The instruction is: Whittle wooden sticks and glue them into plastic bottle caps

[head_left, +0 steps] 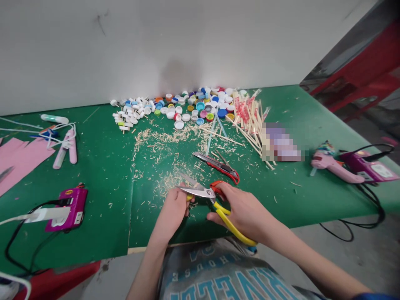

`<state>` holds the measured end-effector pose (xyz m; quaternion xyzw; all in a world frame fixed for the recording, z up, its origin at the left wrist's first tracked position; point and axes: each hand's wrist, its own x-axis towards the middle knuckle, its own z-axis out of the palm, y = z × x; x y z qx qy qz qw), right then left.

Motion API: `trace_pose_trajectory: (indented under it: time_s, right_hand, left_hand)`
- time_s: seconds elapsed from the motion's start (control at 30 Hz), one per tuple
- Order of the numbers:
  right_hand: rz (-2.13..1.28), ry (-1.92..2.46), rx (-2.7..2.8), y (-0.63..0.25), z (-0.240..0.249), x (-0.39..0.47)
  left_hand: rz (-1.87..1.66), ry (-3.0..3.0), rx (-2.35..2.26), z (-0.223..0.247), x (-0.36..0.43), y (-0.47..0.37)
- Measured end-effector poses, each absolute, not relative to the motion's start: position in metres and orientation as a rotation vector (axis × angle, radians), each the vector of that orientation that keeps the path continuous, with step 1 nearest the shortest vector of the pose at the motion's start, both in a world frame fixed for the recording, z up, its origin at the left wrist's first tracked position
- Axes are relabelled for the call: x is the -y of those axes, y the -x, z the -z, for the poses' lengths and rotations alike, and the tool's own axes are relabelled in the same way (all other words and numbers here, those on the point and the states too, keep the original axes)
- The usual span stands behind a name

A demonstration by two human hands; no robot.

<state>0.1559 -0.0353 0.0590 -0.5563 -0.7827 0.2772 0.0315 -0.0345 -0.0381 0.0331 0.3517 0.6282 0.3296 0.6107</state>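
Note:
My right hand (pixel 239 204) is closed around the handles of a pair of scissors (pixel 200 192), one handle orange-red and the other yellow. The blades are spread apart and point left, over my left hand (pixel 173 208). Fingers of that left hand are pinched on a small yellow piece (pixel 189 197), which looks like a bottle cap but is mostly hidden. A pale bit of wooden stick seems to show between the blades. Just beyond the scissors lies a red and black utility knife (pixel 218 166), its blade out, among wood shavings (pixel 168 181).
Bottle caps (pixel 200 106) are heaped along the wall, with white caps on short sticks (pixel 133 112) at their left. Chopsticks (pixel 250 118) lie right of them. Pink glue guns (pixel 337 166) (pixel 67 148), purple power strips (pixel 70 208) with cables, and pink paper (pixel 25 156) occupy the sides.

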Motion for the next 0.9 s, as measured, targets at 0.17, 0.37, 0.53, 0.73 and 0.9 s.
trace_pose_trajectory:
  time_s: [0.17,0.37,0.53,0.73,0.9]
  right_hand:
    - [-0.96,1.688,2.397,-0.156,-0.061,0.037]
    - [-0.863,1.777,2.433,-0.149,-0.062,0.036]
    - [-0.568,1.856,2.475,-0.15,-0.06,0.028]
    - [-0.061,1.764,2.601,-0.153,-0.056,0.013]
    - [0.087,1.623,2.692,-0.149,-0.058,0.004]
  left_hand:
    - [-0.714,-0.821,-1.384,-0.031,0.038,0.036]
    - [-0.658,-0.979,-1.442,-0.041,0.038,0.038]
    - [-0.977,-1.388,-1.928,-0.053,0.045,0.047]
    - [-1.132,-2.674,-1.709,-0.056,0.027,0.055]
    - [-0.763,-3.116,-1.548,-0.05,-0.013,0.05]
